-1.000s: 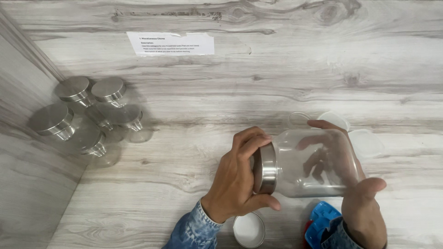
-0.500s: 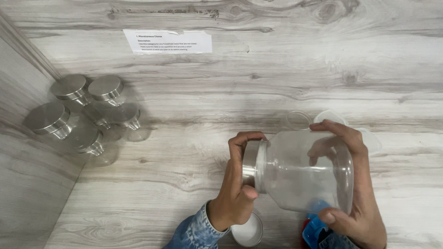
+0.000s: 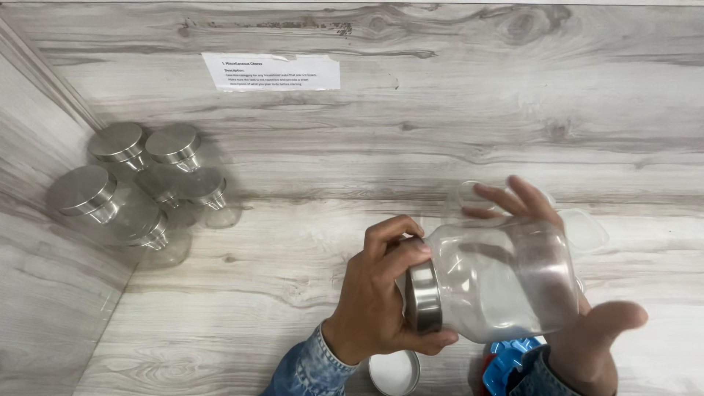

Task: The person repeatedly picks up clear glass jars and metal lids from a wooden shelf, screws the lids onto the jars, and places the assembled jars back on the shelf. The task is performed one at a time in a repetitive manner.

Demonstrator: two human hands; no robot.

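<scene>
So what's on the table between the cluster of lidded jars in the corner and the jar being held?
Nothing: in the head view, only bare wood-grain table lies between the corner jars and the left hand gripping the held jar's lid.

Left hand (image 3: 378, 297) grips the metal lid (image 3: 423, 297); right hand (image 3: 579, 323) cradles the jar (image 3: 506, 279).

A staged tabletop workspace: grey wood-grain surface (image 3: 257, 293), taped instruction sheet (image 3: 271, 71), lidded glass jars (image 3: 139, 183) clustered.

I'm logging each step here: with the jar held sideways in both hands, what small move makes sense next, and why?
Probably twist the metal lid: the left hand wraps its rim, the right hand cradles the clear jar off the table, and the lid looks seated.
</scene>
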